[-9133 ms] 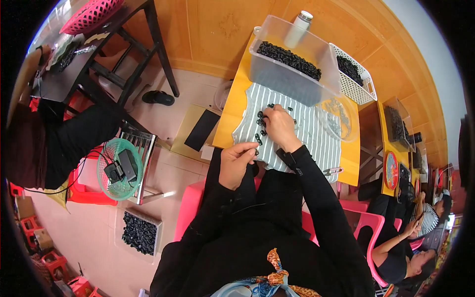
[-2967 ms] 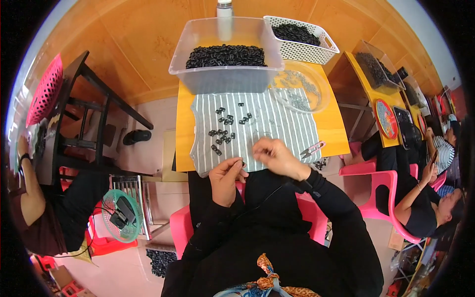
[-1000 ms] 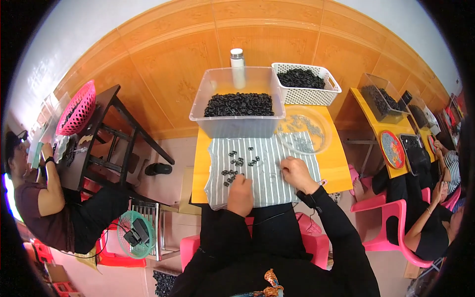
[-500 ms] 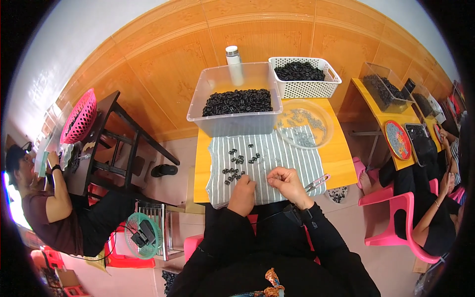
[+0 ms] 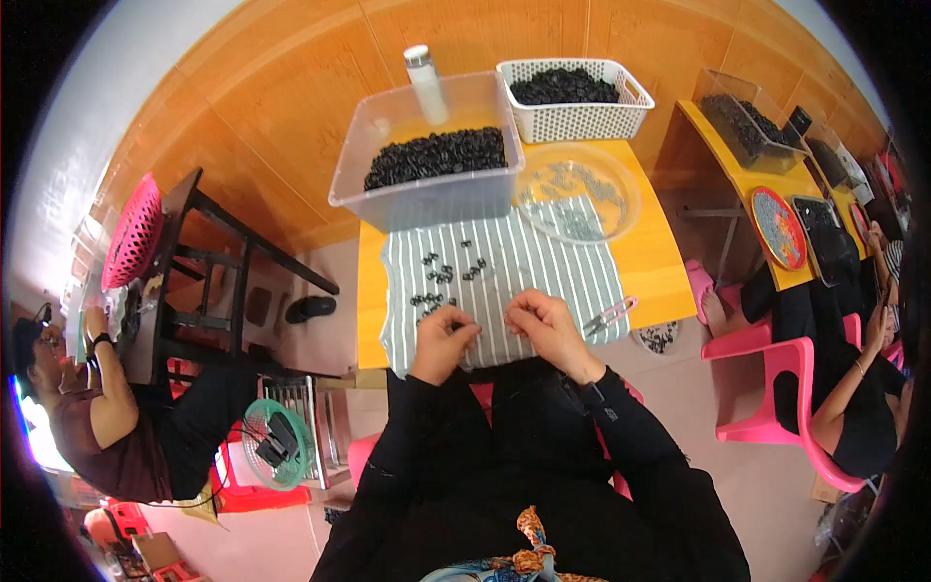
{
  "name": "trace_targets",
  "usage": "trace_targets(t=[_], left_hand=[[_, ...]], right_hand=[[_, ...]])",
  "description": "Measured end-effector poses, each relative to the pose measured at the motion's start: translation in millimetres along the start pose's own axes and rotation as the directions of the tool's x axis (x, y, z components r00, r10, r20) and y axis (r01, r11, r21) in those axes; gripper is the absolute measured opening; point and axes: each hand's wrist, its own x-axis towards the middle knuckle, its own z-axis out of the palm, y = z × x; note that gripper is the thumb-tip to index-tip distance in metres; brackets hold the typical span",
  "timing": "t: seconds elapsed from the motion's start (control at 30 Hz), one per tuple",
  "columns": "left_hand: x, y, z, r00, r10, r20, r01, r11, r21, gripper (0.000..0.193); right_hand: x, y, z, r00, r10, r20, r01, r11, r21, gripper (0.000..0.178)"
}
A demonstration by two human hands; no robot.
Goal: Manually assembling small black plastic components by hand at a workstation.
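Observation:
My left hand is closed in a pinch over the near left part of a grey-and-white striped cloth. A dark bit shows at its fingertips, too small to name. To its right, my right hand is also pinched, and what it holds, if anything, is hidden. The hands are apart, fingertips facing each other. Several small black plastic pieces lie scattered on the cloth beyond my left hand. Pink-handled thread snips rest at the cloth's right edge, beside my right hand.
Behind the cloth stand a clear bin of black pieces, a white basket of black pieces and a round clear tray with small silvery pieces. A white bottle is behind the bin. Co-workers sit at a dark table left and a yellow table right.
The view has shifted, so the table sits higher and further left. My left hand has turned so that its pinched fingertips now show; my right hand stays pinched.

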Motion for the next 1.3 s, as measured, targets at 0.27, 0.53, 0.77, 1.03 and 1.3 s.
trace_targets(t=[0.27, 0.53, 0.77, 1.03, 1.3], left_hand=[[-19.6, 13.5, 21.5, 0.998, 0.054, 0.019, -0.042, 0.916, -0.398, 0.023], [-30.1, 12.7, 26.2, 0.997, 0.077, 0.013, -0.064, 0.907, -0.416, 0.025], [-32.1, 11.6, 26.9, 0.996, 0.089, 0.003, -0.08, 0.906, -0.415, 0.023], [-33.3, 11.3, 26.4, 0.996, 0.092, -0.001, -0.085, 0.908, -0.41, 0.023], [-33.2, 13.5, 25.7, 0.998, 0.07, 0.002, -0.063, 0.919, -0.389, 0.023]], right_hand=[[-6.7, -10.6, 8.3, 0.995, -0.089, 0.035, 0.094, 0.983, -0.156, 0.007], [-9.2, -9.2, 13.6, 0.983, -0.169, 0.067, 0.182, 0.928, -0.326, 0.004], [-11.5, -10.9, 14.0, 0.986, -0.151, 0.07, 0.165, 0.938, -0.305, 0.004], [-10.6, -12.8, 14.1, 0.977, -0.179, 0.115, 0.208, 0.915, -0.346, 0.004], [-10.9, -14.3, 13.9, 0.981, -0.161, 0.109, 0.187, 0.931, -0.314, 0.004]])
